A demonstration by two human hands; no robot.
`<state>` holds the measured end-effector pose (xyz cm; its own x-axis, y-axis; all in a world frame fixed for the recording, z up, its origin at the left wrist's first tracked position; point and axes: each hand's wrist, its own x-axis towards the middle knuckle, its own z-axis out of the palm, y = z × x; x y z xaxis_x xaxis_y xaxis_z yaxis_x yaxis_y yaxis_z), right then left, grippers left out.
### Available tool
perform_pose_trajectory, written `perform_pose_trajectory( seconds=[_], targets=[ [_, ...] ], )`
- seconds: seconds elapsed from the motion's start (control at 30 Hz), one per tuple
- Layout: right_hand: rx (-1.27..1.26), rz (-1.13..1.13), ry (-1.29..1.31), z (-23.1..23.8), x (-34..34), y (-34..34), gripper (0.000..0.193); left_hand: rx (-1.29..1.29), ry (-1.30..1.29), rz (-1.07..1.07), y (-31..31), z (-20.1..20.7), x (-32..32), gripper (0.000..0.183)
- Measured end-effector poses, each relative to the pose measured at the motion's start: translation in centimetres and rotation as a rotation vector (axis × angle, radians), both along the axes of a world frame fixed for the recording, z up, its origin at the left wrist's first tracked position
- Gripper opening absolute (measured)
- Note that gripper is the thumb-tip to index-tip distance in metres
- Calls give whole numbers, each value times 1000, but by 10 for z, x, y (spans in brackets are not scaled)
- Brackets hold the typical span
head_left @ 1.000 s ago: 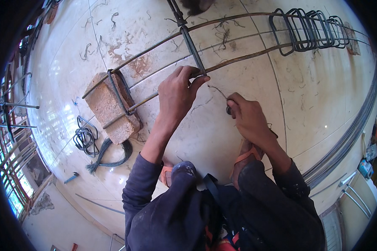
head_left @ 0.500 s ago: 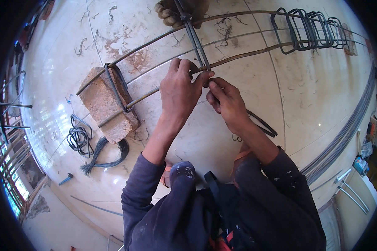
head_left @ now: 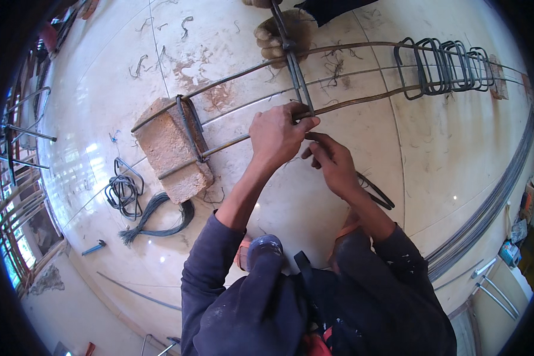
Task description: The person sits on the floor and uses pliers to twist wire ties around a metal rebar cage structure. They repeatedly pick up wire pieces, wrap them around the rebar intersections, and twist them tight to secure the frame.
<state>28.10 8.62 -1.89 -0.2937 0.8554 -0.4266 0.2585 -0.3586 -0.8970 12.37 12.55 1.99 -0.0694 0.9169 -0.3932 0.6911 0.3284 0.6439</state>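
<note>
Evidently, the left hand (head_left: 276, 139) is pinching the near rod (head_left: 231, 144), its thumb and fingers closed around it where the near corner of a dark stirrup (head_left: 299, 77) meets it. Just to the right and nearer, the right hand (head_left: 335, 163) is held low with its fingers curled; I cannot tell whether they grip anything. A dark bent rod (head_left: 377, 193) shows just right of its wrist.

The stirrup spans to the far rod (head_left: 237, 75), and a co-worker's hand (head_left: 283, 37), seemingly gloved, is close to its far end. Another stirrup (head_left: 190, 127) joins both rods further left, over a rough reddish block (head_left: 175, 160) that lies beneath their left ends. Far to the right, a row of stirrups (head_left: 445, 68) hangs around the rods, spaced closely.

On the pale tiled floor (head_left: 279, 202), left of the person, lie a tangle of bent dark rods (head_left: 124, 194), a tied bundle of thin wire (head_left: 160, 221) near the block and a small blue tool (head_left: 94, 247). Long grey bars (head_left: 486, 204) run along the right side.
</note>
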Motion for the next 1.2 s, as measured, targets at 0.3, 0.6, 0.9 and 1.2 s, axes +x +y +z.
perform_pose_trajectory(
  seconds=[0.3,0.6,0.9,1.2],
  targets=[
    [203,78,-131,-2,10,3,23,-100,-20,23,1,2,-1,50],
    [378,32,-210,-9,5,10,20,60,-23,98,-7,-9,2,39],
    [-162,46,-92,-18,28,8,22,140,79,89,-13,-2,5,44],
    [211,58,-374,9,19,12,21,331,160,56,-19,-13,9,35]
  ],
)
